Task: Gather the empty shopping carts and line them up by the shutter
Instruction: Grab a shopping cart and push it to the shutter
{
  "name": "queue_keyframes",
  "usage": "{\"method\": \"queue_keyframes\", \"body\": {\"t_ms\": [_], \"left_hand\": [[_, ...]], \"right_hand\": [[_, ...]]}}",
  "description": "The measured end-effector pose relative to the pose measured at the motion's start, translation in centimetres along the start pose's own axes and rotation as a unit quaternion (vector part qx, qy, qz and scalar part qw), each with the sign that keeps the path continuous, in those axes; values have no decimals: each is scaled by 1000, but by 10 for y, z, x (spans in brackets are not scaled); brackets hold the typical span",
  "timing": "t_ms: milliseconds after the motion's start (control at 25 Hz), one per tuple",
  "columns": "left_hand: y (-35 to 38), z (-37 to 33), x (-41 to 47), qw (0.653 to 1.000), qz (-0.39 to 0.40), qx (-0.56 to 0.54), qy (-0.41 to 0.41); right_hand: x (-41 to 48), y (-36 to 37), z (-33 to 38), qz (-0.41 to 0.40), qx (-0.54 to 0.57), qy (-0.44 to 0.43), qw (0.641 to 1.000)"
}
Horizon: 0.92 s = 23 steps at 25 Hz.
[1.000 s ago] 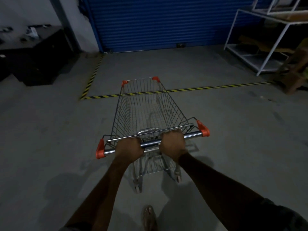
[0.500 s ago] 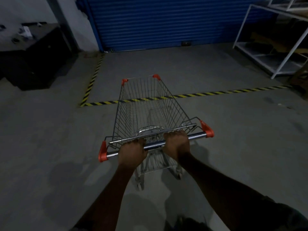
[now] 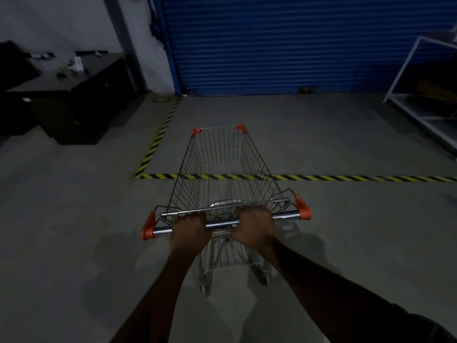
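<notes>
At far left: a dark low cabinet (image 3: 74, 115) is sitting by the wall.
Left hand (image 3: 191, 230): is curling its fingers round the chrome handle bar (image 3: 222, 222).
Wire shopping cart (image 3: 222, 164): empty and orange-capped at the corners, it is standing over the yellow-and-black floor tape (image 3: 346, 178), pointing at the blue roller shutter (image 3: 284, 45), well apart from it.
Right hand (image 3: 254, 225): is clamping the same bar.
Far right: a white metal rack (image 3: 400, 70) is standing beside the shutter.
</notes>
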<state>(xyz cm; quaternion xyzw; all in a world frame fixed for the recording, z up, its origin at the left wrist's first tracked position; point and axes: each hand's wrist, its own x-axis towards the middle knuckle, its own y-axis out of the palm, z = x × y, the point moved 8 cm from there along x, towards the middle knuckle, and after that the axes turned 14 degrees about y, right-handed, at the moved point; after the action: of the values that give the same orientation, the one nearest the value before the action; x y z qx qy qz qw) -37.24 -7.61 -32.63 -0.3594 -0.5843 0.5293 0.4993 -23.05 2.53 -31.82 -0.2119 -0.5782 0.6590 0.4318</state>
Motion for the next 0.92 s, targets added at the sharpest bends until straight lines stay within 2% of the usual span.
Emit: {"method": "queue_keyframes", "body": {"t_ms": [200, 360, 440, 560, 680, 760, 840, 920], "left_hand": [[28, 49, 95, 1000, 1, 4, -16], [46, 90, 173, 1000, -7, -6, -14], [62, 117, 213, 1000, 13, 10, -1], [80, 161, 269, 999, 40, 17, 13], [93, 219, 326, 999, 47, 0, 26], [94, 258, 362, 998, 12, 30, 51], [113, 304, 401, 998, -9, -18, 55], [139, 343, 427, 998, -17, -11, 58]], "right_hand": [[115, 11, 7, 25, 27, -31, 999], [213, 52, 22, 128, -80, -10, 989], [260, 69, 32, 151, -110, 6, 982], [324, 83, 53, 120, -119, 17, 986], [385, 106, 83, 135, -119, 30, 983], [425, 122, 104, 166, -114, 28, 979], [466, 137, 121, 201, -76, 25, 976], [506, 152, 134, 221, -63, 38, 972]]}}
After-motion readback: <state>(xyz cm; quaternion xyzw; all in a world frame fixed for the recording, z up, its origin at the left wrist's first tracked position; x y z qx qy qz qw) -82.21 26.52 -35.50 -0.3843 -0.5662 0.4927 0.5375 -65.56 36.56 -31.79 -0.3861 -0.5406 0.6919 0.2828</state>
